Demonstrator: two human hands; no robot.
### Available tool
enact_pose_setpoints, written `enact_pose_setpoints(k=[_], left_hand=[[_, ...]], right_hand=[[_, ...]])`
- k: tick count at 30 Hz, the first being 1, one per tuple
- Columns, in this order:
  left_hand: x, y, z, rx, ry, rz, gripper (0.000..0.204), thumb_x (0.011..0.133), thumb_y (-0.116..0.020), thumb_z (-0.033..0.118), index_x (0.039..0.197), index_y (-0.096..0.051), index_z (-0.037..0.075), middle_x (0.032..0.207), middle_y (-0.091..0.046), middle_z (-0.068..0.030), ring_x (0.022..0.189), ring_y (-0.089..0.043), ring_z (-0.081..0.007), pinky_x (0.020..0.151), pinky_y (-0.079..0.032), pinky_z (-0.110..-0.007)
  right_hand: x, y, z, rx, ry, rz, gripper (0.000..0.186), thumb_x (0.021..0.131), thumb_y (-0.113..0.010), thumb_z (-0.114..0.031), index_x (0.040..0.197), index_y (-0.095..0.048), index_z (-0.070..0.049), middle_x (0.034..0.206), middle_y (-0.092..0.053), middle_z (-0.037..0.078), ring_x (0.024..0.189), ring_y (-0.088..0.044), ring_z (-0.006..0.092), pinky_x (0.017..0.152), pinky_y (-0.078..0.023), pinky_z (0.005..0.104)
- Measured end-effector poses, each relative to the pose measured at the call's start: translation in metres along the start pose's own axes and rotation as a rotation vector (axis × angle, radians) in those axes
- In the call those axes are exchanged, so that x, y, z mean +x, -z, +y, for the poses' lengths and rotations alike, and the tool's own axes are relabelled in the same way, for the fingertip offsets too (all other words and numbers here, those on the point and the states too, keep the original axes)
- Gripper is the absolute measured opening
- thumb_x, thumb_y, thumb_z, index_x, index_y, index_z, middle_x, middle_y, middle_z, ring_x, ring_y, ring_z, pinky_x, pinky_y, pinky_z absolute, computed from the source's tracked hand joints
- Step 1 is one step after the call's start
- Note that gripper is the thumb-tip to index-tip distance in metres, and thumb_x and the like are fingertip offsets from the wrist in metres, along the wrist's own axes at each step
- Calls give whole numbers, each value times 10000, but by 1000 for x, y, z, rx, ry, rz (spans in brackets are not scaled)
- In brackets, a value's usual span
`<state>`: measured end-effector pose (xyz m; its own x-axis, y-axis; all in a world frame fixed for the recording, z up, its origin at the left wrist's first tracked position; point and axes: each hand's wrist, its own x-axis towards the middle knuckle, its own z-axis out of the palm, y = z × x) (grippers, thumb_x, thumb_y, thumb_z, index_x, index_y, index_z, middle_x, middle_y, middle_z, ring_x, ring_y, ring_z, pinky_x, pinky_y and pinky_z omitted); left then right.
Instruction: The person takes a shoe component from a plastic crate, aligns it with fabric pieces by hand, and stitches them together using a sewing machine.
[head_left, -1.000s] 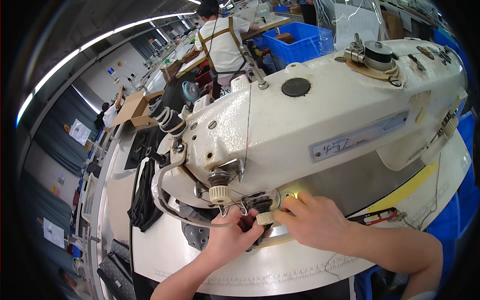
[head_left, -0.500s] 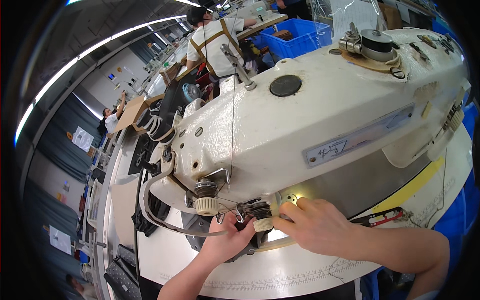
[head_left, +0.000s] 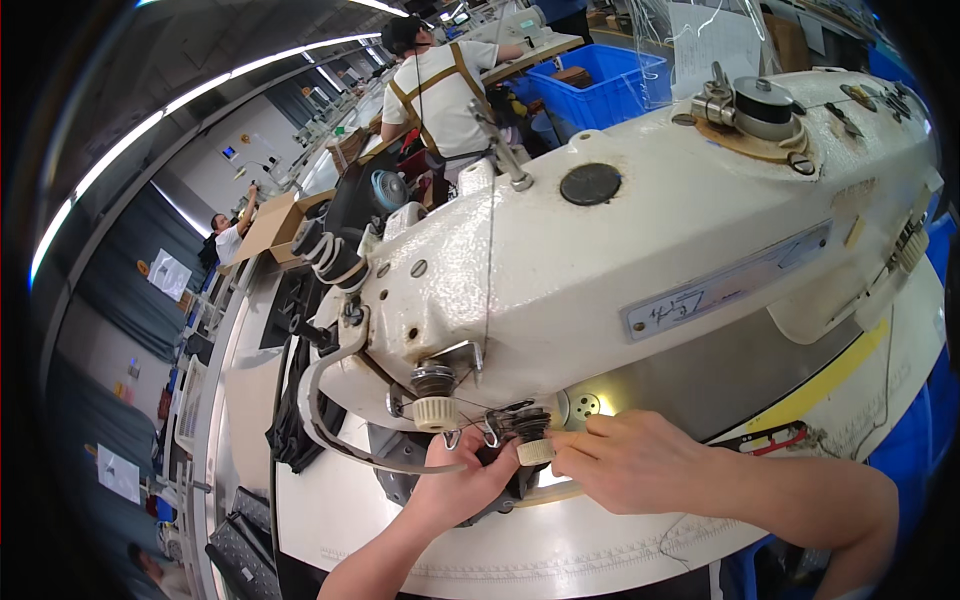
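Observation:
A large white industrial sewing machine (head_left: 540, 280) stretches across the view. Its lower tension knob (head_left: 536, 453), cream and ribbed, sits between my two hands, and a second tension knob (head_left: 436, 413) is higher to the left. My left hand (head_left: 462, 482) is beneath the thread guides with thumb and fingers drawn together; whatever they pinch is hidden. Beside the lower knob, my right hand (head_left: 632, 462) has its fingers curled in, their tips close to the knob. What it holds, if anything, I cannot make out. Dark thread (head_left: 490, 250) runs down the machine's front.
Red-handled thread snips (head_left: 770, 438) lie right of my right hand on the white tabletop (head_left: 600, 545). A curved metal bar (head_left: 325, 420) arches over my left wrist. Dark fabric (head_left: 300, 410) is at the left. Beyond the machine are a seated person (head_left: 440, 95) and a blue crate (head_left: 605, 85).
The whole machine appears slightly further right and lower in the picture. My right hand's fingers have drawn down and in beside the knob. My left hand stays beneath the guides.

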<state>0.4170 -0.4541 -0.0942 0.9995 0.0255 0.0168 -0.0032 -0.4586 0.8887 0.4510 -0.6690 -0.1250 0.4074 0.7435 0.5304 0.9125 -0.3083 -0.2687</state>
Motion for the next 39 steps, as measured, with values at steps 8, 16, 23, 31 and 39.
enact_pose_setpoints(k=[8, 16, 23, 31, 39], left_hand=[[1, 10, -8, 307, -131, -48, 197, 836, -681, 169, 775, -603, -1, 618, -611, -123, 509, -562, -236, 510, -451, -350], [-3, 17, -8, 297, -251, -135, 102, 853, -642, 102, 911, -673, 24, 688, -621, -127, 633, -577, -273, 624, -464, -364], [-8, 12, -1, 800, -801, 12, 200, 770, -728, 140, 951, -724, 55, 959, -628, -102, 810, -597, -234, 656, -478, -355], [-9, 13, -7, 827, -837, 49, 296, 763, -746, 176, 1049, -717, 105, 889, -636, -14, 747, -579, -185, 604, -470, -306], [-20, 8, -3, 880, -774, 39, 319, 828, -692, 214, 1121, -686, 87, 1120, -655, -21, 959, -603, -188, 885, -446, -333]], right_hand=[[3, 4, -3, -70, 18, -30, 132, 724, -647, -85, 821, -568, -43, 1134, -662, 99, 724, -598, 164, 573, -510, 268], [5, 9, -6, -104, 41, -110, 111, 737, -630, -104, 808, -565, -49, 1108, -672, 106, 696, -587, 158, 563, -511, 264], [7, 5, -7, -189, 85, -82, 100, 725, -626, -122, 787, -573, -64, 1056, -687, 96, 672, -582, 146, 533, -496, 256], [8, -3, 0, -183, 120, 7, 156, 681, -679, -120, 675, -523, -123, 863, -687, 2, 543, -560, 115, 449, -452, 250], [7, 0, -5, -167, 149, 57, 119, 660, -655, -120, 716, -550, -120, 585, -492, -25, 490, -517, 125, 425, -415, 265]])
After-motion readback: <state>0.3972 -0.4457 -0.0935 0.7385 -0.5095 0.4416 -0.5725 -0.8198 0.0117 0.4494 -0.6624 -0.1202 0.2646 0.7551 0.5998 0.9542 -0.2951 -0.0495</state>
